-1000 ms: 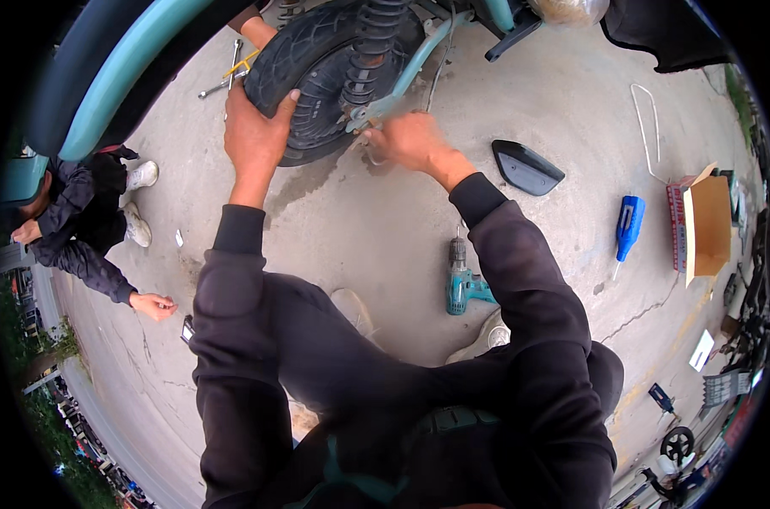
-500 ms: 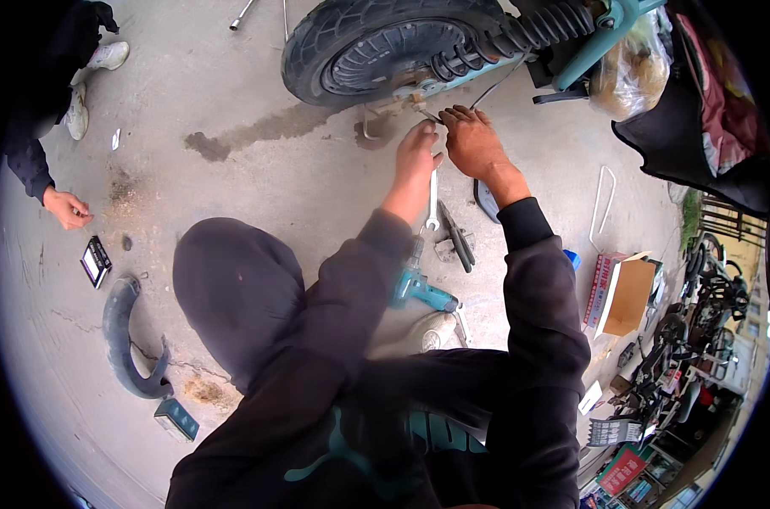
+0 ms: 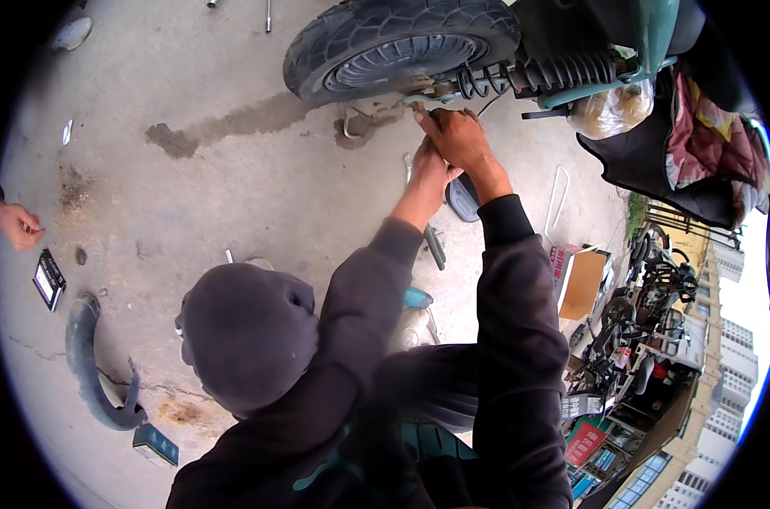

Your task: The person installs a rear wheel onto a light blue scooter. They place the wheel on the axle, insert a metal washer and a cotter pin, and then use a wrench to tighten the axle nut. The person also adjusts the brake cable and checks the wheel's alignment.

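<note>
My right hand (image 3: 460, 140) lies over my left hand (image 3: 426, 182) just below the rear wheel's hub, both closed around something mostly hidden, apparently a tool at the axle fittings (image 3: 427, 95). The black tyre (image 3: 317, 53) and a coiled shock absorber (image 3: 563, 72) are above my hands. A silver wrench (image 3: 408, 167) shows beside my left hand, a black panel (image 3: 465, 202) by my right wrist. A dark-handled tool (image 3: 436, 246) lies below them on the concrete, and part of a teal drill (image 3: 417, 298) peeks from behind my left sleeve.
Another person's hand (image 3: 19, 227) is at the left edge, near a small black case (image 3: 49, 278) and a curved tube (image 3: 86, 356). A cardboard box (image 3: 580, 280), bent wire (image 3: 557, 199) and piled bike parts (image 3: 635, 331) are on the right. A plastic-wrapped bundle (image 3: 607, 112) hangs under the scooter.
My left hand left the tyre and joined my right hand below the hub. Since half a second ago my right hand has shifted slightly left over the left. The view has swung round.
</note>
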Tool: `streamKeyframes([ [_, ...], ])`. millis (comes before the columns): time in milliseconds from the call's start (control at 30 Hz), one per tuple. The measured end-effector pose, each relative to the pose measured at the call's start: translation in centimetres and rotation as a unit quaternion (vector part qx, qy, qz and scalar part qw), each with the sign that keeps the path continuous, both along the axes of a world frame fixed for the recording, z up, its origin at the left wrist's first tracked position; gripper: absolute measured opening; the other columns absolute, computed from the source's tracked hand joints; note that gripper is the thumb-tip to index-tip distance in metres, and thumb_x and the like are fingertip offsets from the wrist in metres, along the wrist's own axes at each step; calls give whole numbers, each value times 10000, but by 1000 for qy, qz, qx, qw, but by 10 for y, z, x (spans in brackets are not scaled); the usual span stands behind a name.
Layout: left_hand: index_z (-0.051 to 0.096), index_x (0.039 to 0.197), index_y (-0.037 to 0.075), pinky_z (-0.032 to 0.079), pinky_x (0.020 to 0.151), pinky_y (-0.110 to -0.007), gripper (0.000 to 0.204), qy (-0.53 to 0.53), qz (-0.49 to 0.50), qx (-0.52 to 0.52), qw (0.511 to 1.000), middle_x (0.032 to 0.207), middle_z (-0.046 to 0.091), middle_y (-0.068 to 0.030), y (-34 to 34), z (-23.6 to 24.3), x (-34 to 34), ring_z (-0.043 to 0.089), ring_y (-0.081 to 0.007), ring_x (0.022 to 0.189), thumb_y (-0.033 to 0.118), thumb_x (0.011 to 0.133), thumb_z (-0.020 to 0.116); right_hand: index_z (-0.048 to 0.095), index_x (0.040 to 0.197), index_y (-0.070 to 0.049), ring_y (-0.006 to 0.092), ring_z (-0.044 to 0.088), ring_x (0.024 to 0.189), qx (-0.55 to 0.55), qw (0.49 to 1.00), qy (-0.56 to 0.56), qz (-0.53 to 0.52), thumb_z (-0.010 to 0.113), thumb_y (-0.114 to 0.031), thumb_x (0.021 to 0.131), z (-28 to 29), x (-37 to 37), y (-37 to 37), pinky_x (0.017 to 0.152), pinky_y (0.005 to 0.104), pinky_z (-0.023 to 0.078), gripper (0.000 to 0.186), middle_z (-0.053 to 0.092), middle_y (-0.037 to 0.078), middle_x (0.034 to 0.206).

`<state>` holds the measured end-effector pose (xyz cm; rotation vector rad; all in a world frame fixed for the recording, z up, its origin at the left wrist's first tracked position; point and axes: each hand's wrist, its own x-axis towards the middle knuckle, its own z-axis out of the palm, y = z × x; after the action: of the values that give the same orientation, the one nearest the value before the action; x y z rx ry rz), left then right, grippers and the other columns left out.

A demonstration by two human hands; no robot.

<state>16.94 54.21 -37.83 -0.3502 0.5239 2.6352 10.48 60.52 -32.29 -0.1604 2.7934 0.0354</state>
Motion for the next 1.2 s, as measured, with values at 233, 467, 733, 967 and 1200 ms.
streamKeyframes([
  [233,426,1456,91,470,1073,-465,426,-27,-40,28,998,1421,522,-65,-3,-3,-1,510,-230,1334,291,1080,433,698,1103,33,203,697,918,-213,944,-187,-169,631,-504,974,13,-29,2,851,334,546,556,756,116,995],
  [467,489,1398,87,553,956,-413,385,-17,-48,1,999,1294,587,-59,-5,-1,0,585,-223,1218,270,1060,462,703,1093,26,184,689,878,-196,957,-113,-181,718,-447,933,2,-21,-6,817,323,541,499,755,104,982],
  [733,543,1321,100,534,937,-412,349,-34,-25,16,999,1279,600,-59,-3,-17,-4,614,-216,1159,279,1021,540,718,1087,-26,148,676,909,-272,910,-242,-197,702,-504,941,14,-36,4,802,284,525,500,753,72,983],
  [967,546,1318,99,533,936,-403,395,-45,-16,-44,998,1277,602,-55,-9,-6,1,616,-197,1168,330,1000,586,721,1073,-24,148,682,924,-299,909,-235,-172,679,-515,952,-1,-38,23,844,297,530,507,753,63,973],
  [1200,514,1369,82,521,965,-409,434,-22,5,-14,1000,1306,586,-39,-6,-9,3,603,-209,1206,343,1026,564,694,1137,29,184,695,957,-108,985,-93,-99,680,-485,950,-1,-19,-11,854,318,537,547,750,121,993],
])
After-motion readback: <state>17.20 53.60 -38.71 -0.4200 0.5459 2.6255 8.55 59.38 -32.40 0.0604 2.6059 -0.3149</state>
